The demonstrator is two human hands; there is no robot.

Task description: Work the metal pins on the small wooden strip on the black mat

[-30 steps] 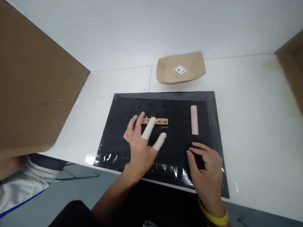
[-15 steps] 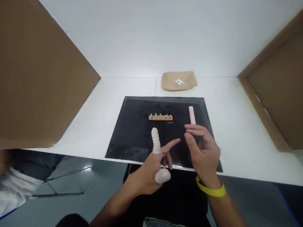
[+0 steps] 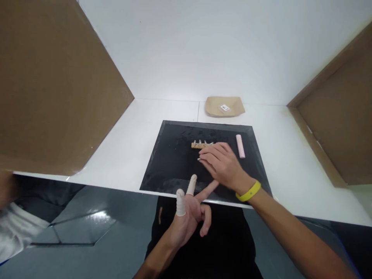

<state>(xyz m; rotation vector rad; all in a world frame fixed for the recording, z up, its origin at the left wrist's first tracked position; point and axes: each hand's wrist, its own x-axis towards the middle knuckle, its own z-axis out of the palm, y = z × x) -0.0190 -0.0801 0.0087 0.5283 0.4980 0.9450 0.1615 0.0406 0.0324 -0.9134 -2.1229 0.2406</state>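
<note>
Head view: a small pale piece (image 3: 198, 159) sits pinched at the fingertips of the right hand (image 3: 221, 164), just off the 6 o'clock side of a wooden strip (image 3: 197, 146). Small shiny pegs (image 3: 200, 142) stand along that strip, and the right hand hides its 3 o'clock end. At 7 o'clock from the right hand, the left hand (image 3: 190, 217) is open, palm up, with white finger cots (image 3: 180, 203) on thumb and index finger. A pink bar (image 3: 240, 146) lies at 2 o'clock from the right hand, on the black mat (image 3: 171, 162). Past the mat's 12 o'clock edge, a brown paper tray (image 3: 212, 112) holding a labelled clear case (image 3: 224, 108) rests on the white tabletop (image 3: 162, 108).
</note>
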